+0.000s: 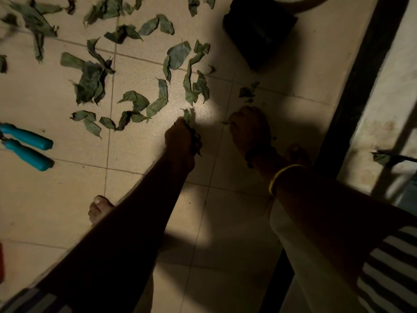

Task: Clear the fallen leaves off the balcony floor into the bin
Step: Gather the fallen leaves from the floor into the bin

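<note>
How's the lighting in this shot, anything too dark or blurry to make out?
Head view: dim warm light, with a bright patch on the floor tiles. Both arms are near silhouette, so the left hand gripping leaves and the right hand lose finger detail. The dark bin shows almost no texture. Leaves at the top left edge are motion-blurred.

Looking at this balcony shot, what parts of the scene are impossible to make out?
- Right hand, head view: in deep shadow, so whether its fingers hold anything is unclear.
- Left hand: grips leaves, but shadow hides how many.
- Dark bin: too dark to see its contents, and whether the top edge cuts it off.
- Teal-handled tool: the left edge cuts off its working end.
- Far leaves, top left: blurred.
</note>
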Demonstrator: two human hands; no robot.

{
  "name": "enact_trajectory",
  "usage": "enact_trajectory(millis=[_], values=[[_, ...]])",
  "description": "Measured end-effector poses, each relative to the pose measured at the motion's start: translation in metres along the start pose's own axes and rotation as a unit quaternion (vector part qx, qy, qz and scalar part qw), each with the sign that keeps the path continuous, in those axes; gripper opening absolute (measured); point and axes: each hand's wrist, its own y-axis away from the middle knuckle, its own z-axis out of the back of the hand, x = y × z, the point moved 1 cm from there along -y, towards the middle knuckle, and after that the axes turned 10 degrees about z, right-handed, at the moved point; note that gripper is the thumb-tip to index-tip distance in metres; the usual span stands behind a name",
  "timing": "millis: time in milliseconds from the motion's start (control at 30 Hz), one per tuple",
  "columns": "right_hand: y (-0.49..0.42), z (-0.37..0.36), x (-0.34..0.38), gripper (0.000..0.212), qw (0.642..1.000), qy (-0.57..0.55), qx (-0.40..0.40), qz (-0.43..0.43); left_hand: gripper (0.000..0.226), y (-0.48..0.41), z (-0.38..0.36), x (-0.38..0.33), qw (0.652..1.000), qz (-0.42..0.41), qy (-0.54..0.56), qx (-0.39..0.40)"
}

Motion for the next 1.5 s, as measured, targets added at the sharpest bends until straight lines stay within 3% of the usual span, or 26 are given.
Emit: enact_trajectory(millis=[100,167,400,567,633,733,800,867,967,1067,1200,1333,1500], values=[[-0.007,0.016,-0.013,0.021,0.987,-0.082,-0.080,-0.115,0.035,0.004,-0.003,-0.004,1.000,0.005,0.007,0.010],[-0.020,0.027,-0.023,0.026,0.978,-0.111,-0.106,-0.142,0.034,0.005,-0.007,-0.007,1.000,0.010,0.016,0.020],[-0.047,0.026,-0.033,0.034,1.000,0.028,0.007,0.011,0.037,-0.005,-0.013,-0.015,0.997,0.022,0.027,0.068],[-0.047,0.026,-0.034,0.028,0.995,0.073,-0.010,0.060,0.036,-0.010,-0.007,-0.008,0.997,0.035,0.035,0.060],[-0.043,0.028,-0.032,0.023,0.998,0.034,-0.020,0.055,0.034,-0.010,-0.005,-0.004,0.998,0.034,0.034,0.051],[-0.037,0.027,-0.025,0.015,0.995,-0.066,-0.051,-0.058,0.032,-0.007,-0.004,0.000,0.998,0.031,0.026,0.043],[-0.028,0.027,-0.015,0.005,0.969,-0.164,-0.063,-0.175,0.029,-0.002,-0.003,0.003,0.999,0.033,0.011,0.036],[-0.012,0.032,0.007,0.011,0.919,-0.295,-0.058,-0.255,0.027,0.004,-0.004,0.005,0.999,0.032,-0.017,0.025],[0.016,0.047,0.056,0.026,0.849,-0.445,-0.068,-0.275,0.027,0.019,0.000,0.006,0.999,0.032,-0.038,0.010],[0.039,0.079,0.109,0.025,0.801,-0.515,-0.115,-0.285,0.036,0.049,0.007,-0.001,0.998,0.020,-0.039,0.044],[0.055,0.150,0.175,0.024,0.742,-0.572,-0.178,-0.300,0.038,0.127,0.027,-0.035,0.996,0.006,0.066,0.054],[0.068,0.255,0.248,0.027,0.765,-0.565,-0.191,-0.244,0.025,0.239,0.063,-0.078,0.989,-0.014,0.121,0.080],[0.098,0.390,0.350,0.024,0.804,-0.546,-0.164,-0.170,0.025,0.401,0.128,-0.129,0.974,-0.105,0.139,0.146]])
